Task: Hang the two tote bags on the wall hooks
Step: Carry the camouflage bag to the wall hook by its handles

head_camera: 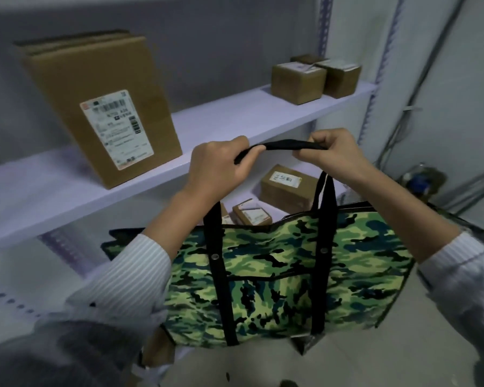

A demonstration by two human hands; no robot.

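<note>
A green camouflage tote bag [280, 277] with black straps hangs in front of me at chest height. Its black handle [288, 145] is stretched flat between both hands. My left hand [218, 166] pinches the handle's left end, and my right hand [333, 152] pinches its right end. The bag's body dangles below my forearms, clear of the shelves. No wall hook and no second tote bag are in view.
White metal shelving [235, 118] runs across in front of me. A large cardboard box [101, 104] stands on the upper shelf at left, small boxes [313, 76] at its right end, more small boxes [285, 188] on the shelf below. Cables run down the right wall [419, 88].
</note>
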